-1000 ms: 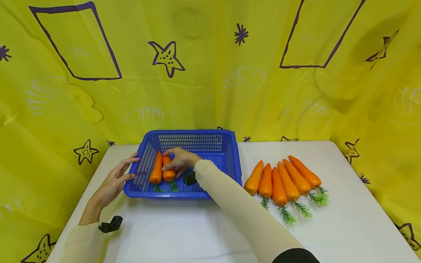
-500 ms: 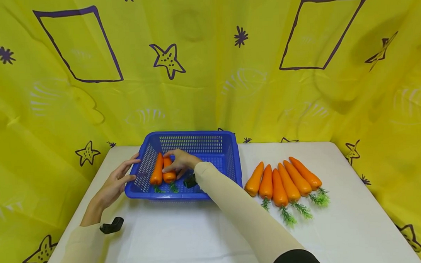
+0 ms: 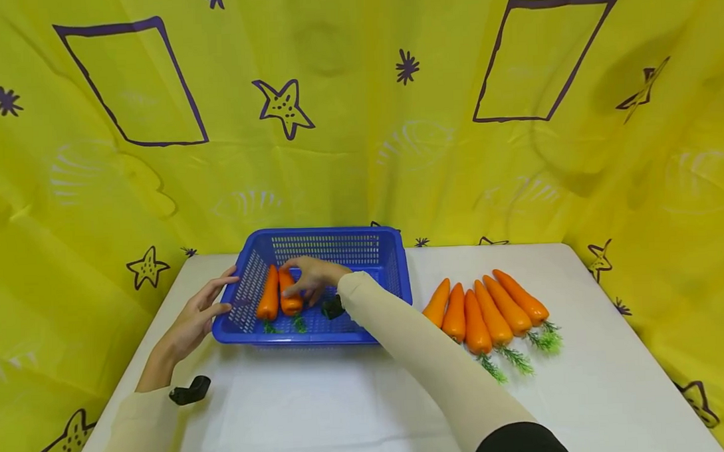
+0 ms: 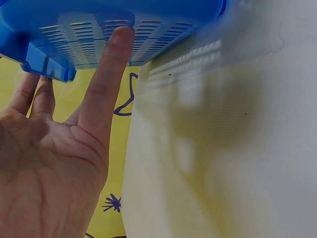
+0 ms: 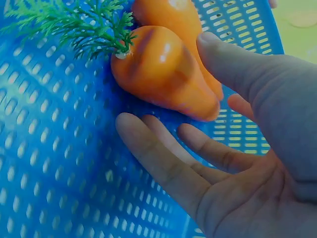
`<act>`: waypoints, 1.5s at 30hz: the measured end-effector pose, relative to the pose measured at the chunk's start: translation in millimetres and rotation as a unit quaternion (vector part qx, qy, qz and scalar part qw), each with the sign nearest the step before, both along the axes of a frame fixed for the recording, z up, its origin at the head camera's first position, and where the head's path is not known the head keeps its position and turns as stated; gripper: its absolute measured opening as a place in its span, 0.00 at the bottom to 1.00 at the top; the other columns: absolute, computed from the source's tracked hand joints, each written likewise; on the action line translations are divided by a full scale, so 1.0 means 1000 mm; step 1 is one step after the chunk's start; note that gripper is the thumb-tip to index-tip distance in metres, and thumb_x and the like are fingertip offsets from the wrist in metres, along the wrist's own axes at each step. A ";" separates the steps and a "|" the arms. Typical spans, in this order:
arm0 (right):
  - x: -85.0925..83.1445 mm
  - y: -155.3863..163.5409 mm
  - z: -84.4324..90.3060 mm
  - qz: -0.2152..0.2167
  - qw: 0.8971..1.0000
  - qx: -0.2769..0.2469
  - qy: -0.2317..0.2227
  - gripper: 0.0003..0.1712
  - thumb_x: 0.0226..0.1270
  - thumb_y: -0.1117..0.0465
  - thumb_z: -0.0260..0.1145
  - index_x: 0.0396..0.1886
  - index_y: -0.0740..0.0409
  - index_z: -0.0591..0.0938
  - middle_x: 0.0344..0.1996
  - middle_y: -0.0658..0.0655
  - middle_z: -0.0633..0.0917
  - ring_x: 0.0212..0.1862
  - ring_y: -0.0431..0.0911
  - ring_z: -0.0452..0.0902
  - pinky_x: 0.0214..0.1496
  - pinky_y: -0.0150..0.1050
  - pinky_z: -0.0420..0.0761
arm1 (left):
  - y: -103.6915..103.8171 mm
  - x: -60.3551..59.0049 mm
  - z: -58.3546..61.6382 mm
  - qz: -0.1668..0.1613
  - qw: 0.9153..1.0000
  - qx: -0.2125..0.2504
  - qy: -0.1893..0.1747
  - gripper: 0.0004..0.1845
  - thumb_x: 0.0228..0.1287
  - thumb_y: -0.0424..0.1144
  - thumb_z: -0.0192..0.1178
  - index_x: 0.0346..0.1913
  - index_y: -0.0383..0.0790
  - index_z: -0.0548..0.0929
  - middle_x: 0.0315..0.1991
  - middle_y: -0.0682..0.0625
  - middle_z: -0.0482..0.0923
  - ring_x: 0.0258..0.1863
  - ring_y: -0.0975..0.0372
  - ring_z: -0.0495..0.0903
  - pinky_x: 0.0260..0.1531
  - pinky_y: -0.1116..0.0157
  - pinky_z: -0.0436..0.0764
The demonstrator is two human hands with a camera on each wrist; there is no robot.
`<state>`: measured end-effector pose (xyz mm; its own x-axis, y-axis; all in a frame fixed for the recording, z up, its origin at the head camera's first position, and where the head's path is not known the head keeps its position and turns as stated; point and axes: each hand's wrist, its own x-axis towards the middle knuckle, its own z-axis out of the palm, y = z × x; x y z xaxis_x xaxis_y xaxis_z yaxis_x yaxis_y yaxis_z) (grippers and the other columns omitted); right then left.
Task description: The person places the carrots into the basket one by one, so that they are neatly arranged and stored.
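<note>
Item: blue basket (image 3: 393, 265), slotted plastic, rectangular, standing on the white table (image 3: 356, 399) toward its far left part, close to the yellow backdrop (image 3: 358, 120) printed with purple stars and outlined shapes. Contents: two orange carrots lying side by side along the basket's left half, green tops toward the person; left carrot (image 3: 269, 294) next to the left wall, right carrot (image 3: 289, 296) just beside it and touching it. Right hand (image 3: 312, 276): reaches into the basket over the right carrot; grip wide, fingers straight and spread. In the right wrist view the thumb lies against that carrot's upper flank while the other fingers (image 5: 163, 163) lie flat on the basket floor beneath its narrow end, not closed round it. Left hand (image 3: 192, 322): outside the basket at its left wall; grip wide, fingers straight; in the left wrist view a fingertip (image 4: 121, 39) presses the slotted wall just under the rim. Both arms in pale cream sleeves, with a black wrist-mounted device (image 3: 190, 391) on the left arm. Further stock: a row of five carrots (image 3: 481, 308) on the table to the right of the basket, well apart from both hands, fanned with points away from the person and green tops near; the leftmost is partly hidden behind the right sleeve (image 3: 427, 363).
</note>
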<state>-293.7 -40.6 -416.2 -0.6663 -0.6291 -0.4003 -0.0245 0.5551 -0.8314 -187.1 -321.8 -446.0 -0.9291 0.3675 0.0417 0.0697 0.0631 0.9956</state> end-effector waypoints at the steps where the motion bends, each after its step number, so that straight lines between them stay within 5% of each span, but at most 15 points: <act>1: 0.001 0.002 0.002 0.007 1.000 0.009 0.006 0.42 0.69 0.61 0.72 0.79 0.51 0.66 0.75 0.65 0.65 0.44 0.58 0.85 0.41 0.49 0.90 | 0.000 0.000 0.000 -0.001 1.000 0.001 0.001 0.28 0.79 0.30 0.50 0.78 0.38 0.61 0.85 0.50 0.37 0.81 0.50 0.45 0.56 0.65 0.82; 6: 0.003 0.015 0.014 0.044 0.996 0.053 0.049 0.42 0.70 0.59 0.72 0.80 0.50 0.64 0.76 0.64 0.65 0.45 0.61 0.87 0.46 0.50 0.89 | 0.003 -0.001 0.000 -0.003 1.000 0.008 -0.005 0.28 0.79 0.30 0.50 0.78 0.38 0.61 0.85 0.49 0.35 0.75 0.65 0.57 0.55 0.64 0.83; 9: 0.005 0.024 0.023 0.072 0.991 0.070 0.082 0.42 0.70 0.59 0.72 0.80 0.50 0.64 0.69 0.68 0.72 0.46 0.62 0.86 0.46 0.50 0.89 | 0.005 -0.001 0.001 -0.003 1.000 0.011 -0.005 0.28 0.79 0.30 0.50 0.78 0.40 0.62 0.85 0.49 0.35 0.68 0.75 0.63 0.54 0.63 0.84; 15: 0.007 0.046 0.041 0.122 0.979 0.070 0.149 0.41 0.70 0.57 0.72 0.79 0.49 0.65 0.67 0.71 0.73 0.57 0.60 0.80 0.43 0.50 0.89 | 0.003 0.002 0.002 -0.012 1.000 0.019 0.003 0.27 0.80 0.29 0.48 0.78 0.38 0.61 0.85 0.50 0.35 0.66 0.79 0.65 0.54 0.65 0.83; 23: 0.008 0.079 0.055 0.177 0.926 0.090 0.320 0.39 0.70 0.51 0.72 0.77 0.50 0.68 0.68 0.59 0.77 0.60 0.49 0.79 0.64 0.42 0.78 | 0.000 0.004 -0.001 -0.021 1.000 0.013 0.013 0.27 0.80 0.30 0.48 0.78 0.37 0.60 0.85 0.50 0.36 0.67 0.80 0.63 0.57 0.67 0.81; 29: 0.018 0.113 0.065 0.147 0.928 0.070 0.335 0.38 0.70 0.52 0.71 0.77 0.48 0.69 0.60 0.59 0.78 0.44 0.46 0.83 0.51 0.35 0.84 | 0.001 0.003 -0.001 -0.021 1.000 0.020 0.013 0.27 0.80 0.29 0.48 0.78 0.37 0.60 0.85 0.50 0.36 0.67 0.81 0.63 0.56 0.67 0.82; 36: 0.029 0.153 0.077 0.123 0.918 0.043 0.375 0.35 0.69 0.55 0.72 0.74 0.51 0.73 0.56 0.61 0.79 0.45 0.53 0.83 0.51 0.43 0.84 | 0.001 0.002 0.001 -0.018 0.999 0.029 0.007 0.28 0.80 0.28 0.48 0.78 0.37 0.60 0.85 0.52 0.35 0.67 0.78 0.66 0.53 0.65 0.83; 45: 0.043 0.210 0.085 0.078 0.923 0.047 0.373 0.35 0.69 0.55 0.72 0.74 0.52 0.73 0.61 0.64 0.78 0.51 0.56 0.82 0.51 0.49 0.86 | 0.001 0.002 0.000 -0.017 1.000 0.025 0.004 0.28 0.79 0.28 0.49 0.78 0.38 0.60 0.85 0.51 0.35 0.66 0.80 0.65 0.53 0.65 0.83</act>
<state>-250.3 169.5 -331.3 -0.6829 -0.7266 0.0758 -0.6566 0.5650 -0.4996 -184.9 -320.5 -445.9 -0.9153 0.3969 0.0687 0.0791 0.0098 0.9968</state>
